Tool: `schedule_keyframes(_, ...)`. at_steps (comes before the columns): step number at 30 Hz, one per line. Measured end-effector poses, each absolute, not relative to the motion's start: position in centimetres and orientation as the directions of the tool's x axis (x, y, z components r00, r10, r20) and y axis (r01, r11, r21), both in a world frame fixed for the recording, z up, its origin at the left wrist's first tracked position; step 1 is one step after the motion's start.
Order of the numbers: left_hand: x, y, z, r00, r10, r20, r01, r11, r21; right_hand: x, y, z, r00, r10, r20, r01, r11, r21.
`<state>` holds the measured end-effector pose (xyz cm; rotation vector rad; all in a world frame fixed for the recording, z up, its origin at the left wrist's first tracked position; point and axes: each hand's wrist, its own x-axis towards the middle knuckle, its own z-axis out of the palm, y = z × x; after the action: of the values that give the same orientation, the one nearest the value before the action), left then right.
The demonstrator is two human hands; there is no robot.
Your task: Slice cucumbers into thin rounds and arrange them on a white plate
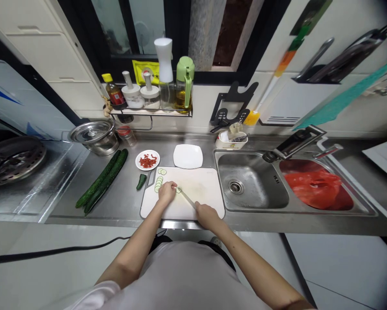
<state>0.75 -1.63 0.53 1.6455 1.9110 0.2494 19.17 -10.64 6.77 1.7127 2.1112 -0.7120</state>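
On the white cutting board (pixel 199 189) my left hand (pixel 166 191) is curled over a piece of cucumber, which it mostly hides. My right hand (pixel 206 214) grips the handle of a knife (pixel 187 197), whose blade points up-left to a cucumber slice (pixel 179 189) beside my left fingers. Several cut cucumber slices (pixel 159 181) lie in a row at the board's left edge. A cut-off cucumber end (pixel 141 181) rests on the counter just left of the board.
Two whole cucumbers (pixel 103 181) lie on the steel counter at left. Behind the board stand a small plate of red chili pieces (pixel 147 160) and an empty white square plate (pixel 188 156). A sink (pixel 251 185) is at right, with a red basin (pixel 314 187). A pot (pixel 93 135) is far left.
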Motion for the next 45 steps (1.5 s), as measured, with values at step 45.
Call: schedule_keyframes(45, 2.0, -2.7, 0.5, -0.091, 0.938, -0.335, 0.797, 0.27, 0.54, 19.8, -11.7, 7.3, -0.194, 0.805, -0.56, 0.977, 0.104, -0.187)
